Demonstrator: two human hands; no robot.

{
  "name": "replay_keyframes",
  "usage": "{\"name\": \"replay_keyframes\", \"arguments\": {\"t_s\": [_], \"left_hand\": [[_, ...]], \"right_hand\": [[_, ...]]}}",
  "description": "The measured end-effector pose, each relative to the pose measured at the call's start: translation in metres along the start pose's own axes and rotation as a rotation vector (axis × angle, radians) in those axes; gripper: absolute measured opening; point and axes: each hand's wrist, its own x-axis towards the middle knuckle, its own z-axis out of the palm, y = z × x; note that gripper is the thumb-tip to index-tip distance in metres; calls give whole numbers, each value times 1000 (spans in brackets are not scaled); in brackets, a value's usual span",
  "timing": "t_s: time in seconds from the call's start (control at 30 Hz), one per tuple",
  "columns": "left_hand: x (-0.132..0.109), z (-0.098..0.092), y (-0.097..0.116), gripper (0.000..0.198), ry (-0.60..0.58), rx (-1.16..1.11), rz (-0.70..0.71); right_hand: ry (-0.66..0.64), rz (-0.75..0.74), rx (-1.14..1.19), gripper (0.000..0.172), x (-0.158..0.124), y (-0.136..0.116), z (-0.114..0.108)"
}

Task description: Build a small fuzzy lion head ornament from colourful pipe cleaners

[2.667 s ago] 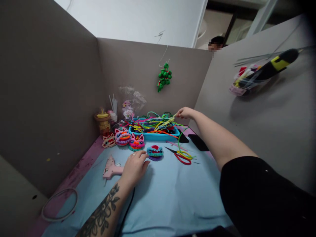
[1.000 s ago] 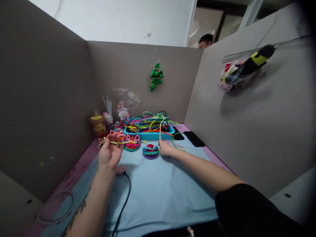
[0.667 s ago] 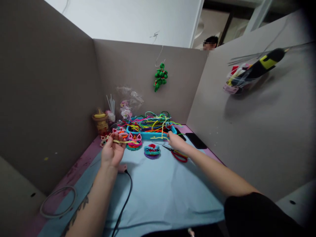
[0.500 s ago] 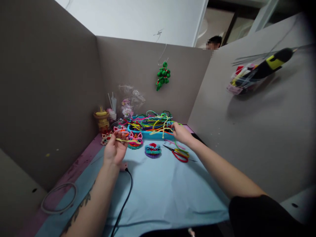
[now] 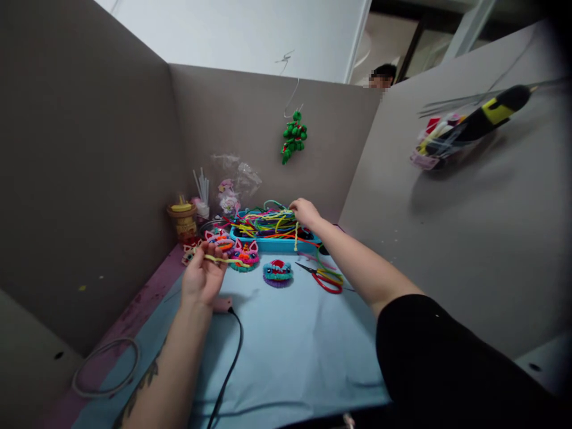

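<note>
Palm up, my left hand (image 5: 205, 274) curls loosely around a pale yellow pipe cleaner (image 5: 232, 261), whose free end points right. My right hand (image 5: 306, 213) reaches over the back right of a blue tray (image 5: 272, 244) heaped with pipe cleaners (image 5: 263, 221) of many colours. Its fingers point down into the pile, pressed together; what they pinch is hidden. Just right of my left hand sits a pink and orange animal-face piece (image 5: 244, 255) with ears. A teal and purple fuzzy piece (image 5: 277, 273) with a red top lies in front of the tray.
Red-handled scissors (image 5: 328, 281) lie on the blue cloth (image 5: 286, 345) below my right forearm. A pink corded tool (image 5: 223, 305) is beside my left wrist. Grey panels enclose the table; a holder with a black and yellow tool (image 5: 498, 113) hangs on the right one.
My right hand has moved left and farther back, from the tray's right end to over the pile. The left hand has shifted slightly left and down, still holding the pale yellow pipe cleaner.
</note>
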Motion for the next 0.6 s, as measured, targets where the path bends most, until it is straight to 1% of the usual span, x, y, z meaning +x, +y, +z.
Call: {"name": "replay_keyframes", "arguments": {"t_s": [0.1, 0.13, 0.17, 0.2, 0.23, 0.27, 0.33, 0.43, 0.53, 0.6], "left_hand": [[1, 0, -3, 33, -8, 10, -11], [2, 0, -5, 33, -10, 12, -18], [3, -1, -7, 32, -14, 13, -27], [4, -1, -10, 31, -19, 16, -34], [5, -1, -13, 30, -24, 22, -40], [5, -1, -15, 30, -28, 31, -45], [6, -1, -20, 29, -30, 57, -57], [5, -1, -24, 28, -31, 87, -75], [5, -4, -24, 27, -27, 93, -72], [5, -6, -23, 27, -30, 91, -68]], "right_hand": [[26, -12, 3, 26, -31, 16, -4], [-22, -7, -4, 25, -45, 23, -4], [-123, 23, -19, 24, -59, 30, -3], [-254, 57, -39, 23, -73, 37, -1], [-321, 86, -51, 19, -87, 44, 2], [-359, 113, -61, 15, -99, 50, 6], [-393, 179, -81, 12, -117, 58, 15], [-395, 285, -114, 18, -128, 62, 30], [-399, 355, -126, 35, -127, 59, 44], [-411, 380, -121, 41, -125, 57, 52]]}}
